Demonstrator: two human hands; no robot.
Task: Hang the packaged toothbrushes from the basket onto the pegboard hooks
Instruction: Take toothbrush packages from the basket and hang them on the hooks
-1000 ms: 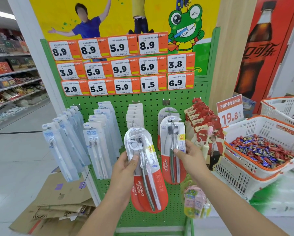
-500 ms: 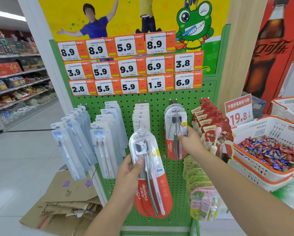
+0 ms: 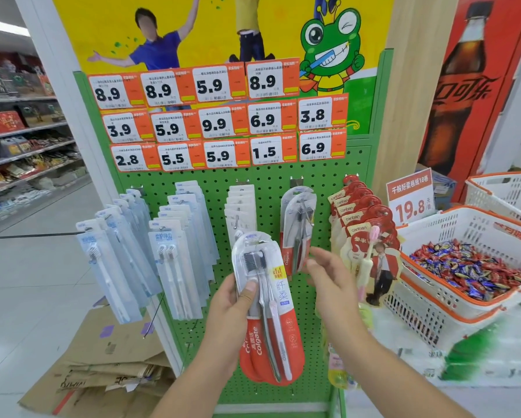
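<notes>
A red-and-clear Colgate toothbrush pack (image 3: 268, 303) is standing upright in front of the lower middle of the green pegboard (image 3: 271, 173), more red packs showing stacked behind it. The left hand (image 3: 232, 315) is gripping it from its left side, thumb lying across the clear front below the bristles, fingers wrapped behind. The right hand (image 3: 328, 279) is hovering just to the right of the pack's upper half, fingers loosely spread and holding nothing; whether it is touching the pack cannot be told. Just above and behind that hand, a hung Colgate pack (image 3: 298, 227) is dangling from a hook in the pegboard's upper row. To its left a white card stack (image 3: 239, 209) is hanging, then two rows of pale blue toothbrush packs (image 3: 174, 251) toward the board's left edge. Red canban packs (image 3: 361, 224) are hanging along the right edge. Orange price tags (image 3: 220, 119) are covering the board's top. Beyond the right edge, a white basket of wrapped candies (image 3: 470, 267) is sitting; flattened cardboard (image 3: 102, 372) is lying by the lower left corner.
</notes>
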